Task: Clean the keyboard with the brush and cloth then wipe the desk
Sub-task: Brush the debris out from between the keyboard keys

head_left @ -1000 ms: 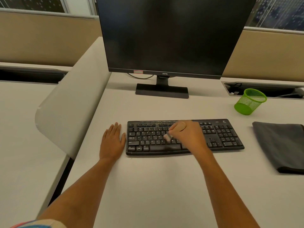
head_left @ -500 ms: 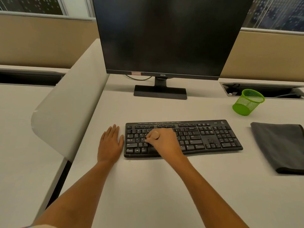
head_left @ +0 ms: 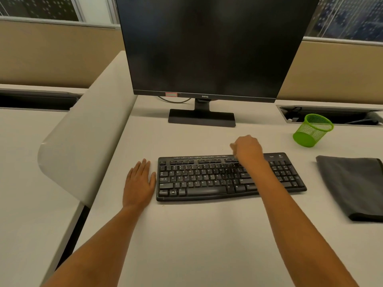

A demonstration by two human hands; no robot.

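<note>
My right hand (head_left: 247,151) was fisted over the keyboard (head_left: 228,177) at the desk's (head_left: 186,235) centre; its contents were hidden. My left hand (head_left: 138,183) lay flat and open beside it. The soft, limp cloth (head_left: 352,183) lay near the right edge; take it by a fold.

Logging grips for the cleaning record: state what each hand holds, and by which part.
Left hand lies flat on the pale desk, holding nothing. Right hand is closed, but its contents are hidden.
</note>
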